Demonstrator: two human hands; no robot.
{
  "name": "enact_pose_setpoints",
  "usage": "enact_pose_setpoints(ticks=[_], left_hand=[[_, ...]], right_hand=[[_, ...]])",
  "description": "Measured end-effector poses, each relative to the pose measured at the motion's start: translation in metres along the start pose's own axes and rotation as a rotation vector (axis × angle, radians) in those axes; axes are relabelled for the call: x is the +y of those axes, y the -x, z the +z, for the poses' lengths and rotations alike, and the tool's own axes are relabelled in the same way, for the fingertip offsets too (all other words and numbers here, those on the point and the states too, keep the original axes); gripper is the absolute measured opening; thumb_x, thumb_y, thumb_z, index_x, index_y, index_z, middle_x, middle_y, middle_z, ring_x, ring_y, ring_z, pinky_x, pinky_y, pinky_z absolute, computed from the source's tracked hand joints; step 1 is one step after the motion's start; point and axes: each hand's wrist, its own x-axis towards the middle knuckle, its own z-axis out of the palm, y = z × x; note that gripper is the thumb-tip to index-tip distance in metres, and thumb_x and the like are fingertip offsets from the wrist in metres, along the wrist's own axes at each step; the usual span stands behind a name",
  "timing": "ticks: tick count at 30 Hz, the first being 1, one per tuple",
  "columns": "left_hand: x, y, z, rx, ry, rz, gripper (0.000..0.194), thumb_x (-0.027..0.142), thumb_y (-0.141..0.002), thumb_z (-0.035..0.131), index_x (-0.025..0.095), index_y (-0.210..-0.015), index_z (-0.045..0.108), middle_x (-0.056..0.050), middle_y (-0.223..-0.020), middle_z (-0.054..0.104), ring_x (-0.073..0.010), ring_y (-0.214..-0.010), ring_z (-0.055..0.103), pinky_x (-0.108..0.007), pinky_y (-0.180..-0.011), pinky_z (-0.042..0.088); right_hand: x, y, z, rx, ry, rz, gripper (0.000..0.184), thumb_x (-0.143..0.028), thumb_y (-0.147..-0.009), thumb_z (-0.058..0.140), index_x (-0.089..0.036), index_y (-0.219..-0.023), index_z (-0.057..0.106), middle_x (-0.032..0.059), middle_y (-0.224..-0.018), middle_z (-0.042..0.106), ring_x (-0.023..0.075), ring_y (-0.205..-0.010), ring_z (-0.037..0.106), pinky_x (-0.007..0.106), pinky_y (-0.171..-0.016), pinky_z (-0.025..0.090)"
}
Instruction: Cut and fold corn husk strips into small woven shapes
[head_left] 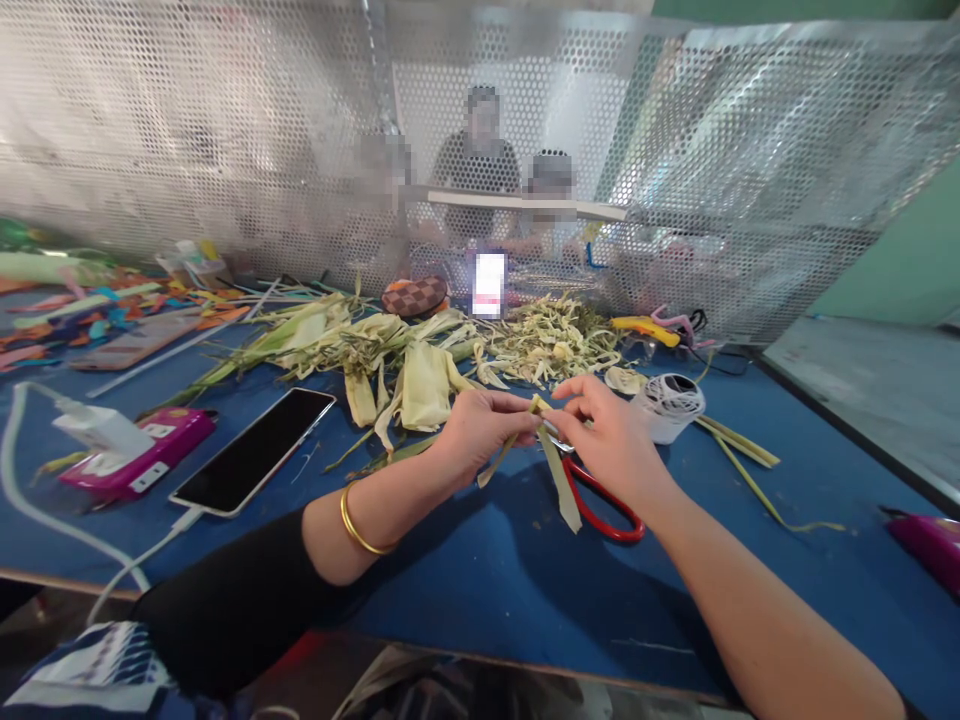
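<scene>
My left hand (pixel 480 428) and my right hand (pixel 611 440) meet over the blue table (pixel 465 570), both pinching a pale green leaf strip (pixel 559 485) that hangs down between them. The fingers of each hand are closed on the strip near its folded top end. Red-handled scissors (pixel 604 505) lie on the table right under my right hand. A gold bangle sits on my left wrist.
A heap of husks and leaves (pixel 420 360) lies behind my hands. A black phone (pixel 255 450), a pink device (pixel 139 455) with a white charger, a spool of white thread (pixel 667 405) and a yellow tool (pixel 645 328) lie around. A perforated metal screen (pixel 225 130) stands behind; people sit beyond it.
</scene>
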Motion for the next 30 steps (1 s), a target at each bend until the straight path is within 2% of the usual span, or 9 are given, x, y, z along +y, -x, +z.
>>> enact_pose_setpoints(ticks=[2, 5, 10, 17, 20, 23, 27, 30], left_hand=[[0.001, 0.001, 0.001, 0.027, -0.014, 0.025, 0.008, 0.008, -0.064, 0.071, 0.016, -0.062, 0.073, 0.0, -0.059, 0.066, -0.0079, -0.054, 0.057, -0.023, -0.063, 0.053], [0.003, 0.003, 0.004, 0.05, -0.018, 0.032, 0.009, 0.008, -0.063, 0.071, 0.016, -0.061, 0.072, 0.001, -0.057, 0.064, -0.0078, -0.053, 0.056, -0.023, -0.061, 0.052], [0.005, 0.006, 0.006, 0.033, -0.011, 0.035, 0.009, 0.007, -0.064, 0.07, 0.015, -0.06, 0.071, 0.001, -0.052, 0.062, -0.0073, -0.05, 0.055, -0.022, -0.06, 0.052], [-0.006, 0.0, 0.001, -0.158, -0.131, 0.109, 0.011, 0.012, -0.065, 0.067, 0.019, -0.066, 0.076, -0.001, -0.066, 0.07, -0.0085, -0.056, 0.057, -0.02, -0.061, 0.049], [-0.013, -0.002, -0.002, -0.172, -0.212, 0.133, 0.015, 0.014, -0.065, 0.065, 0.02, -0.073, 0.077, -0.001, -0.066, 0.07, -0.0102, -0.057, 0.058, -0.021, -0.059, 0.048], [-0.013, -0.001, -0.002, -0.163, -0.302, 0.146, 0.012, 0.015, -0.065, 0.065, 0.018, -0.07, 0.076, 0.001, -0.058, 0.066, -0.0097, -0.053, 0.057, -0.02, -0.054, 0.045], [-0.01, 0.002, -0.001, -0.197, -0.358, 0.109, 0.009, 0.013, -0.064, 0.064, 0.015, -0.066, 0.073, 0.002, -0.056, 0.063, -0.0078, -0.052, 0.055, -0.018, -0.054, 0.044], [-0.011, 0.002, 0.0, -0.297, -0.294, 0.041, 0.011, 0.012, -0.064, 0.065, 0.014, -0.069, 0.074, 0.002, -0.061, 0.066, -0.0074, -0.053, 0.056, -0.02, -0.059, 0.048]], right_hand=[[0.001, 0.0, 0.001, -0.007, -0.037, 0.01, 0.018, -0.036, -0.083, 0.055, -0.022, -0.093, 0.055, -0.0014, -0.061, 0.062, 0.0156, -0.055, 0.055, 0.027, -0.054, 0.038], [0.002, -0.001, 0.001, -0.008, -0.061, 0.023, 0.012, -0.035, -0.083, 0.055, -0.023, -0.083, 0.053, -0.0013, -0.06, 0.062, 0.0162, -0.056, 0.057, 0.028, -0.055, 0.039], [0.0, -0.001, 0.0, -0.025, -0.037, 0.033, 0.014, -0.033, -0.082, 0.055, -0.023, -0.073, 0.054, -0.0014, -0.059, 0.062, 0.016, -0.057, 0.057, 0.029, -0.057, 0.04], [-0.002, 0.0, 0.0, -0.05, -0.08, 0.045, 0.018, -0.039, -0.084, 0.057, -0.022, -0.086, 0.057, -0.0007, -0.063, 0.066, 0.0164, -0.059, 0.059, 0.028, -0.059, 0.041], [-0.001, 0.0, 0.0, -0.039, -0.004, -0.017, 0.02, -0.037, -0.085, 0.053, -0.022, -0.078, 0.063, 0.0012, -0.068, 0.066, 0.0161, -0.062, 0.057, 0.028, -0.058, 0.039], [-0.001, 0.0, -0.001, 0.021, 0.007, -0.069, 0.016, -0.031, -0.08, 0.057, -0.021, -0.071, 0.064, 0.0027, -0.075, 0.064, 0.0168, -0.069, 0.057, 0.028, -0.061, 0.039], [-0.001, -0.002, -0.003, -0.036, -0.103, 0.033, 0.016, -0.03, -0.076, 0.057, -0.02, -0.065, 0.059, -0.0012, -0.061, 0.057, 0.0137, -0.057, 0.049, 0.027, -0.055, 0.036], [-0.002, -0.004, -0.002, -0.026, -0.259, 0.132, 0.021, -0.034, -0.077, 0.055, -0.02, -0.062, 0.054, -0.0041, -0.053, 0.05, 0.0114, -0.051, 0.044, 0.026, -0.051, 0.034]])
